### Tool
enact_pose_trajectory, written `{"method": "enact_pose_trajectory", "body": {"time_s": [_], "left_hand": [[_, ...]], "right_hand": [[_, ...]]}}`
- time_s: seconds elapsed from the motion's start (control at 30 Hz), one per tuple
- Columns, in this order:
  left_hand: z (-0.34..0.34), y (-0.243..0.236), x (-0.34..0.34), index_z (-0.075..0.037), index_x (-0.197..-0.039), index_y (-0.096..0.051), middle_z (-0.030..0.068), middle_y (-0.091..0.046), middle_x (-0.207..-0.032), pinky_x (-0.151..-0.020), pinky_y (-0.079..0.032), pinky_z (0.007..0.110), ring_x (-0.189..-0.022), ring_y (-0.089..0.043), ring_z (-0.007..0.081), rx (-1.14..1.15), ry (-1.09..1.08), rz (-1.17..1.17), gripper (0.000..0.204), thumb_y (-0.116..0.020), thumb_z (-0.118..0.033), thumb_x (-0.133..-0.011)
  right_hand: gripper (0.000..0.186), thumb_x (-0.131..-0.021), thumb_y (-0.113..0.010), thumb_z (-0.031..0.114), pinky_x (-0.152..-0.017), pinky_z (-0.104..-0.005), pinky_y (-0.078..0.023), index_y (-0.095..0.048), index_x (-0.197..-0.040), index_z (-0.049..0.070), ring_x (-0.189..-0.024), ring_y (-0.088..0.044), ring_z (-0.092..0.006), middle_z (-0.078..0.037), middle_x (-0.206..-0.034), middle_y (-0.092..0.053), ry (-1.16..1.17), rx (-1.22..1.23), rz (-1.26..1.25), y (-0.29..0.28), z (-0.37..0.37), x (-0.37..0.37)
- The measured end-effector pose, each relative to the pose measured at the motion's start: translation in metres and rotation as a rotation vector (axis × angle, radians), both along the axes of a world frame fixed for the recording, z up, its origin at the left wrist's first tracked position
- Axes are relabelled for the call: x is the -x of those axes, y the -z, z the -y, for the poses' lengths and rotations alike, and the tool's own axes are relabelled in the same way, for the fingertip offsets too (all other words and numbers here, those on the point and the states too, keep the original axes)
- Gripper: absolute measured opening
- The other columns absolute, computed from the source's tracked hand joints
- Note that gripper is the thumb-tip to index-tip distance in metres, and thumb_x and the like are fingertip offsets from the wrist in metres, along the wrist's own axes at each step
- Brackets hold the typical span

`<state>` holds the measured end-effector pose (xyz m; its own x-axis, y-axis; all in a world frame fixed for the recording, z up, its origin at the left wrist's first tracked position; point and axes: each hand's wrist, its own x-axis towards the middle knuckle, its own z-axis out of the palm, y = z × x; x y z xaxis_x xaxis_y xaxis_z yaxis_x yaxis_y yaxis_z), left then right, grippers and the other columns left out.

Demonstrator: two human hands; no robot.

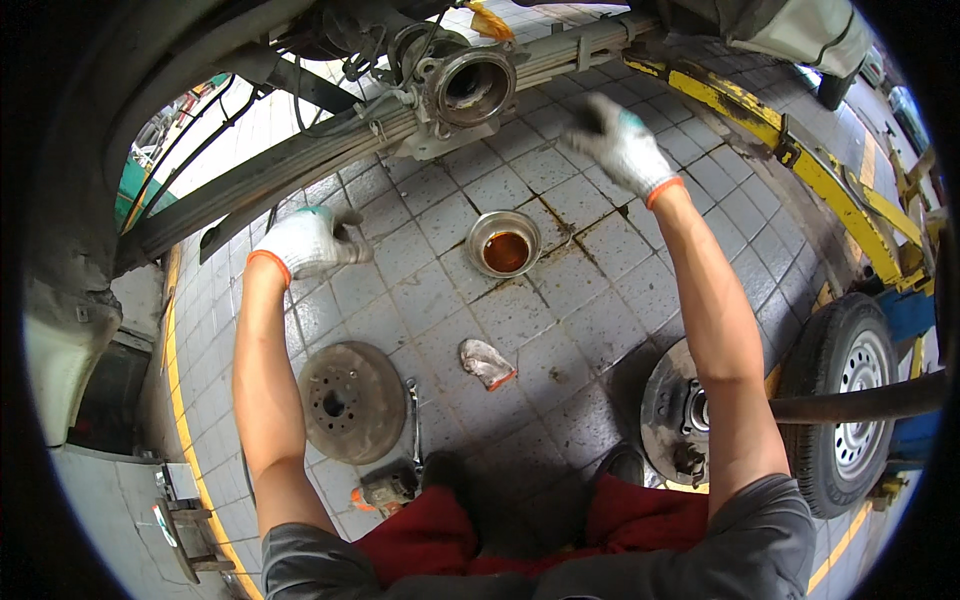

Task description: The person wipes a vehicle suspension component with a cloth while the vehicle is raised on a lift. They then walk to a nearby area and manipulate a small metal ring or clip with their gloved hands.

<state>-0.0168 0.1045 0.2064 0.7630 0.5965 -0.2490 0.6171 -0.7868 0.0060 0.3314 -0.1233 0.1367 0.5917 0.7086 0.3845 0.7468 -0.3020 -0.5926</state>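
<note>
Both my hands wear white work gloves with orange cuffs. My left hand (310, 240) is raised left of the axle end (472, 92), with its fingers loosely curved and a gap between them and the thumb. On the other side of the axle, my right hand (612, 145) hangs in the air, fingers apart and slightly blurred. Neither hand touches the axle, whose round bore faces me below the long leaf spring (330, 150). On the floor between my hands stands a metal bowl (474, 246) with reddish-brown fluid in it.
A crumpled glove (487, 363) lies on the tiles. Near my feet are a round brake drum (352, 400), a wrench (416, 425), an orange-grey power tool (385, 492) and a hub with disc (665, 410). A wheel (850, 400) and yellow lift arm (830, 180) stand right.
</note>
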Motion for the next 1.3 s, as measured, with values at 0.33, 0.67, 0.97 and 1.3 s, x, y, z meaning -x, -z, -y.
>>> {"method": "enact_pose_trajectory", "body": {"time_s": [0.33, 0.67, 0.97, 1.3], "left_hand": [[0.019, -0.025, -0.022, -0.005, -0.129, -0.070, 0.0128, -0.076, -0.103, -0.090, -0.056, 0.035, -0.096, -0.072, 0.0214, 0.093, 0.107, 0.271, 0.050, -0.079, -0.031, -0.088], [0.041, 0.000, 0.029, -0.007, -0.130, -0.069, 0.0165, -0.077, -0.102, -0.086, -0.058, 0.039, -0.096, -0.075, 0.0299, 0.164, 0.128, 0.114, 0.052, -0.079, -0.035, -0.087], [0.040, 0.039, 0.042, -0.007, -0.132, -0.068, 0.0153, -0.077, -0.106, -0.087, -0.057, 0.039, -0.100, -0.074, 0.0305, 0.349, 0.052, 0.110, 0.053, -0.077, -0.037, -0.089], [0.037, 0.047, 0.037, -0.009, -0.132, -0.069, 0.0157, -0.077, -0.109, -0.091, -0.057, 0.038, -0.102, -0.074, 0.0294, 0.421, 0.081, 0.241, 0.050, -0.079, -0.034, -0.090]], "right_hand": [[0.067, -0.088, -0.079, 0.023, -0.105, -0.0421, -0.052, -0.053, -0.147, 0.008, -0.122, -0.066, -0.0373, -0.022, -0.134, -0.067, -0.274, -0.307, 0.179, -0.125, -0.035, 0.028], [0.069, -0.083, -0.079, 0.021, -0.103, -0.0425, -0.053, -0.054, -0.145, 0.007, -0.124, -0.064, -0.0383, -0.023, -0.135, -0.066, -0.387, -0.164, 0.451, -0.133, -0.059, 0.017], [0.059, -0.085, -0.078, 0.022, -0.097, -0.0426, -0.055, -0.059, -0.138, 0.004, -0.115, -0.068, -0.0384, -0.024, -0.125, -0.070, -0.405, -0.108, 0.474, -0.140, -0.058, 0.014], [0.064, -0.083, -0.080, 0.024, -0.093, -0.0428, -0.056, -0.057, -0.139, 0.002, -0.109, -0.071, -0.0383, -0.025, -0.117, -0.072, -0.329, -0.090, 0.443, -0.134, -0.058, 0.017]]}}
